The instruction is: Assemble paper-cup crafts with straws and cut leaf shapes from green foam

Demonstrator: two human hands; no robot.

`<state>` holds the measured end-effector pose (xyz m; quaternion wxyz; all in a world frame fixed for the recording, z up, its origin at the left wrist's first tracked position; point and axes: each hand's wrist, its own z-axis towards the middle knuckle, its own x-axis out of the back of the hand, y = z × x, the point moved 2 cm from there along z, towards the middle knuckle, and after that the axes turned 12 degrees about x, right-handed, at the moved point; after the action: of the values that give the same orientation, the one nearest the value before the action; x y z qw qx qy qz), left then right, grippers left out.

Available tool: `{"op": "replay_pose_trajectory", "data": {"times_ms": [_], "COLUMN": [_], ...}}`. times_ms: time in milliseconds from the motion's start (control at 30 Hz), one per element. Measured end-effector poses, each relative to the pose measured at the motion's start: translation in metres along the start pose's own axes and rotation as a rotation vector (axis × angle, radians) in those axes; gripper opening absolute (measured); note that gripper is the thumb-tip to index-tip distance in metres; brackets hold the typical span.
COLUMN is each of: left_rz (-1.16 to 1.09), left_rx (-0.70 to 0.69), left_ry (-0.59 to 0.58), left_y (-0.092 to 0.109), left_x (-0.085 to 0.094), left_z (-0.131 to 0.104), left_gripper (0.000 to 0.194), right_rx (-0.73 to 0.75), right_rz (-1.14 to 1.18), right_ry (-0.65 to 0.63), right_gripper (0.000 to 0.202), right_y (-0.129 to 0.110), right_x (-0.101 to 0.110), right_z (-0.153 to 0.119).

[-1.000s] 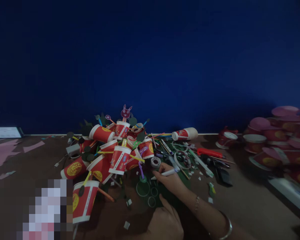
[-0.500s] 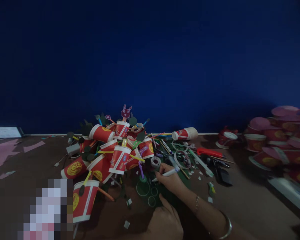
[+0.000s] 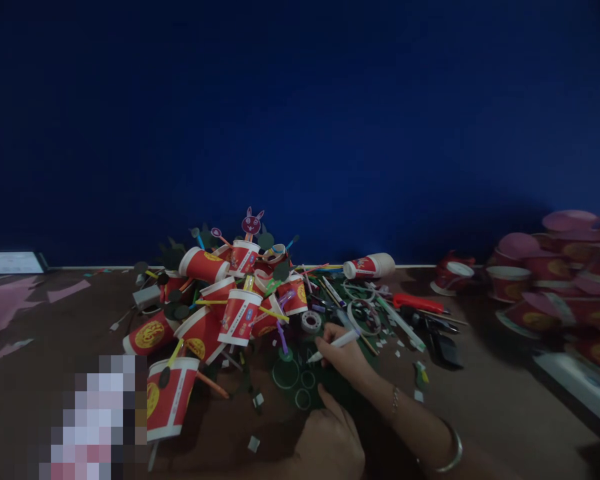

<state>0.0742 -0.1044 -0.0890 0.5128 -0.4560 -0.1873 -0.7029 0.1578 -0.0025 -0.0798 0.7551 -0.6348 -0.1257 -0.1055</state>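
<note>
My right hand [image 3: 344,353] is closed round a white marker [image 3: 334,346], its tip touching or just above a dark green sheet [image 3: 293,392]. White outlined circles, one larger and two smaller, show on the sheet, with a further small mark near the tip. My left hand [image 3: 329,440] rests on the sheet's lower part, index finger stretched out towards the small circles and the other fingers curled. Whether anything lies beneath its palm is hidden. A roll of tape [image 3: 311,322] lies just behind the marker.
Red paper cups [image 3: 240,317] with straws are heaped left of the sheet. Scissors [image 3: 447,347], a red tool [image 3: 420,304] and tape rings [image 3: 364,317] lie to the right. More cups [image 3: 510,283] stand far right. Pink paper [image 3: 5,307] is at far left.
The marker in my right hand has tilted slightly, and a small white mark near its tip shows more clearly. My left hand has barely moved.
</note>
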Motion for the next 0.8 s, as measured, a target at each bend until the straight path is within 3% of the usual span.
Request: {"op": "replay_pose_trajectory", "data": {"times_ms": [167, 600, 800], "left_rz": [0.02, 0.029, -0.003], "left_rx": [-0.035, -0.044, -0.011], "left_ry": [-0.004, -0.015, -0.012], "left_y": [-0.001, -0.0034, 0.0024], "left_x": [0.0002, 0.0049, -0.005], "left_z": [-0.0005, 0.0014, -0.0021], "left_gripper": [0.026, 0.026, 0.026], "right_rx": [-0.012, -0.004, 0.004], "right_rz": [-0.019, -0.048, -0.052], "right_ry": [0.086, -0.005, -0.022], "right_gripper": [0.023, 0.019, 0.02], "right_y": [0.0023, 0.0052, 0.0077], "right_x": [0.0083, 0.0041, 0.0037], "right_z": [0.0013, -0.0002, -0.0001]}}
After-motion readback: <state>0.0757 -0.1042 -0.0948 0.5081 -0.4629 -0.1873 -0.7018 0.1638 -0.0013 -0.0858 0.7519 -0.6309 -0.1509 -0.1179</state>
